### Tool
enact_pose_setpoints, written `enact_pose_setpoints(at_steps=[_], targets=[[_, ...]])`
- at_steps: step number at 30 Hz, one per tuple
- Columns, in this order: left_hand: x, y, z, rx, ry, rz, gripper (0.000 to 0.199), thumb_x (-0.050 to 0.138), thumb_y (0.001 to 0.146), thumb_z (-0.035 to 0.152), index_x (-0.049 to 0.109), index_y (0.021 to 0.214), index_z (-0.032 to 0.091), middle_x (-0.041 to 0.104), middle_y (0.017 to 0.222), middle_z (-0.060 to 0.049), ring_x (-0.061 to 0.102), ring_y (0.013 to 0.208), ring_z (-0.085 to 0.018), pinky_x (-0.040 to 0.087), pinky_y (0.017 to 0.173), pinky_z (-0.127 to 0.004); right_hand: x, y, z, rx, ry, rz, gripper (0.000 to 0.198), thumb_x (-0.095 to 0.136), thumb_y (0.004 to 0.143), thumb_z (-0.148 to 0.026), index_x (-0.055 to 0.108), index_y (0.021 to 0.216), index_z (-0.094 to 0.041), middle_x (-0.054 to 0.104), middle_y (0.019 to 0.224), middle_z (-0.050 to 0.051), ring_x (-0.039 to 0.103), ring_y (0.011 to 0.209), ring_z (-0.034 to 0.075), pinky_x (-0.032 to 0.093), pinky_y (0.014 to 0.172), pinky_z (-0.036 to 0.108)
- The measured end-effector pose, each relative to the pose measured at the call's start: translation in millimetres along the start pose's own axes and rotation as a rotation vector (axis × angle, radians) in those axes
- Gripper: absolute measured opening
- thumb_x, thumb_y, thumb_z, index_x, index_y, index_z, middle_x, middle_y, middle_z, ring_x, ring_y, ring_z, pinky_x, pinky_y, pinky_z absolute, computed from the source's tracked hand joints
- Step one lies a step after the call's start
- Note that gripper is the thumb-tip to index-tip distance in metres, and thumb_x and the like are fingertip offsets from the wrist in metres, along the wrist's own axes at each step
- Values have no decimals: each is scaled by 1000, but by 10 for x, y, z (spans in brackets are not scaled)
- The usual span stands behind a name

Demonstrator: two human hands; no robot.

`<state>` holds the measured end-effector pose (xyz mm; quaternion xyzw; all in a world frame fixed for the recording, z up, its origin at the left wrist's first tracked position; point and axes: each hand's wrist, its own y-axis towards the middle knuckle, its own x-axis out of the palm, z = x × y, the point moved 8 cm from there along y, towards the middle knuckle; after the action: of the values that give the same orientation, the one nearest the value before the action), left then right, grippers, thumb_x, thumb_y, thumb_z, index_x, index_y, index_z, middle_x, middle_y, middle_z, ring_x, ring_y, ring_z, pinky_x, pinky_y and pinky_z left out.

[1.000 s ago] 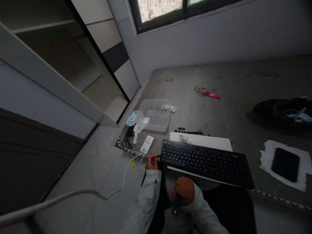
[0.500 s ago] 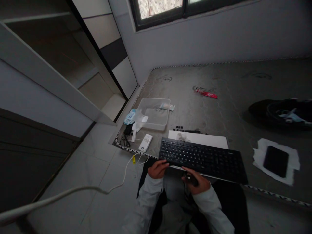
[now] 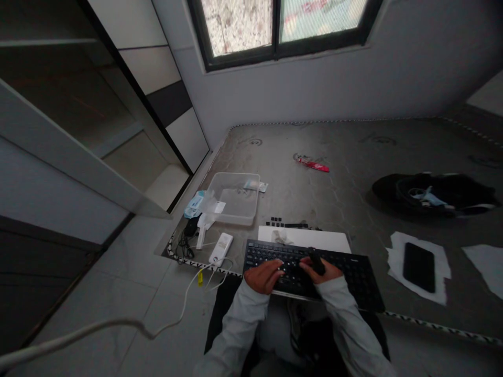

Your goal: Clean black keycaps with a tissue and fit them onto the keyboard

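Note:
A black keyboard (image 3: pixel 359 275) lies across the near edge of the mattress, its right end nearest me. My left hand (image 3: pixel 262 275) rests on its left half, fingers stretched over the keys and slightly apart. Closed around a short, dark, stubby object (image 3: pixel 316 261) is my right hand (image 3: pixel 328 270), above the middle keys; its kind is too dark to make out. Behind the keyboard sits a flat white board (image 3: pixel 330 240) with a greyish scrap (image 3: pixel 281 237) on it. Small loose black keycaps (image 3: pixel 275 221) lie just beyond.
A clear plastic bin (image 3: pixel 238 217) stands at the left, beside a blue packet (image 3: pixel 194 204). A white power strip (image 3: pixel 221 248) trails its cable to the floor. Rightward are a dark phone-like slab (image 3: pixel 419 267) on white paper and a black bag (image 3: pixel 393 191). A red packet (image 3: pixel 314 165) lies farther back.
Both hands have moved from the keyboard's front edge up onto its keys. My right hand still has the dark object. The camera view has tilted up and turned right.

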<state>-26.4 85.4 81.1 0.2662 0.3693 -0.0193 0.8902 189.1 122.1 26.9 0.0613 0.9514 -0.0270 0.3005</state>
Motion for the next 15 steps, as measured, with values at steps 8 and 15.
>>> enact_pose_setpoints(at_steps=[8, 15], targets=[[190, 1119, -674, -397, 165, -287, 19, 57, 88, 27, 72, 100, 24, 74, 105, 0, 68, 74, -11, 53, 76, -23, -38, 948, 509, 27, -430, -200, 19, 64, 75, -39, 73, 86, -28, 75, 74, 1, 69, 71, 22, 46, 62, 28], [672, 1839, -1363, -606, 292, -577, 18, 62, 87, 25, 65, 103, 16, 69, 104, -6, 65, 95, -19, 53, 87, -39, -32, 967, 604, -147, -379, -150, 32, 60, 78, -48, 69, 102, -30, 75, 98, 3, 68, 89, 25, 51, 75, 34]])
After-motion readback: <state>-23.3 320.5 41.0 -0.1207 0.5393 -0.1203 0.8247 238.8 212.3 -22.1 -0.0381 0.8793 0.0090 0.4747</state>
